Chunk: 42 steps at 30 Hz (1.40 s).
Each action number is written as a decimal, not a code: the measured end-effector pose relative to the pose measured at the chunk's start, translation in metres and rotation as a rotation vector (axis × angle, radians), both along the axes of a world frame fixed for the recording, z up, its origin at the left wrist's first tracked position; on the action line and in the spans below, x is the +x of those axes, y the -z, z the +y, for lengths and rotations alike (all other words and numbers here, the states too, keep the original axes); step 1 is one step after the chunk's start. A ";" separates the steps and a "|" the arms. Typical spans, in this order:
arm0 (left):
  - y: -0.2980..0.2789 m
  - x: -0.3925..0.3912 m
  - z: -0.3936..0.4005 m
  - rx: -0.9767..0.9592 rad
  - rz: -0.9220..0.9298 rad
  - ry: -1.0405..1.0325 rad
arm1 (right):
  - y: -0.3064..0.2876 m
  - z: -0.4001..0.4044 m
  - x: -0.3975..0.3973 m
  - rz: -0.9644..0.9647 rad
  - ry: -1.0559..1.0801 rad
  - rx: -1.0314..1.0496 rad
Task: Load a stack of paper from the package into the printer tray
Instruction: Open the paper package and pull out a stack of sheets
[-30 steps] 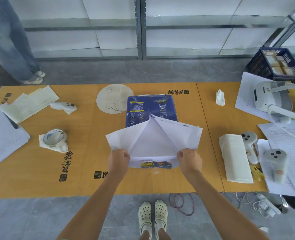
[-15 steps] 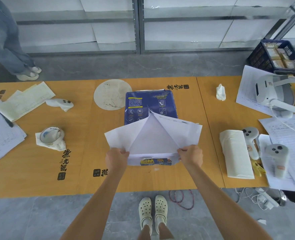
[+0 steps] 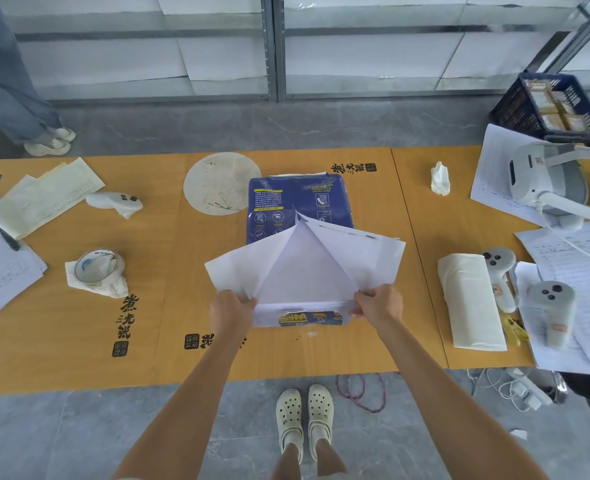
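At the center of the frame, I stand over the orange table (image 3: 78, 341) opening a blue package of paper (image 3: 298, 206). My left hand (image 3: 231, 311) and right hand (image 3: 376, 304) are set apart, each pinched shut on one white end flap (image 3: 366, 261) of the wrapper, spreading the folds outward so the near end gapes. The package lies flat, its far end toward the top of the frame. This looks like the unwrapping step; next I judge the opening must be widened enough to slide a stack out whole. No printer or tray shows anywhere in view. Compared with half a second earlier, my grip is unchanged and the flaps sit spread much the same, the opening scarcely wider.
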<state>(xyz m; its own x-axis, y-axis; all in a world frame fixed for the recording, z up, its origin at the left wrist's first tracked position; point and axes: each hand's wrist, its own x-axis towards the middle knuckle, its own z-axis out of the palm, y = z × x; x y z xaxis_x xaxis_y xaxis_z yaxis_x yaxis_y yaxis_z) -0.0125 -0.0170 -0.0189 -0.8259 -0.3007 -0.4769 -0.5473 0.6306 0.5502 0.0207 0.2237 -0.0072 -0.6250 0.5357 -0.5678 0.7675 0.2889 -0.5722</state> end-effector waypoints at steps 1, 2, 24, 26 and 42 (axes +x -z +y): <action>0.000 0.000 0.000 0.005 -0.005 0.001 | 0.000 0.002 0.000 0.006 0.007 -0.037; 0.000 0.001 0.001 0.009 -0.004 -0.001 | 0.000 0.003 -0.001 0.007 0.009 -0.063; 0.005 0.072 -0.014 0.294 -0.064 -0.118 | 0.007 0.012 0.081 -0.070 -0.065 -0.182; 0.006 0.086 -0.020 0.342 -0.113 -0.085 | 0.008 0.013 0.097 -0.055 -0.051 -0.209; -0.011 0.102 -0.010 0.648 -0.093 -0.116 | 0.017 -0.008 0.112 0.171 0.036 -0.400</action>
<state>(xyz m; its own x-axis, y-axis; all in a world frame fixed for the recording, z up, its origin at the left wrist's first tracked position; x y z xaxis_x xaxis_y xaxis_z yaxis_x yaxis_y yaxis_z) 0.0897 -0.0273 -0.0079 -0.7521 -0.0137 -0.6589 -0.6553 0.1216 0.7455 0.1328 0.2153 -0.0243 -0.7131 0.3178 -0.6248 0.6574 -0.0065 -0.7535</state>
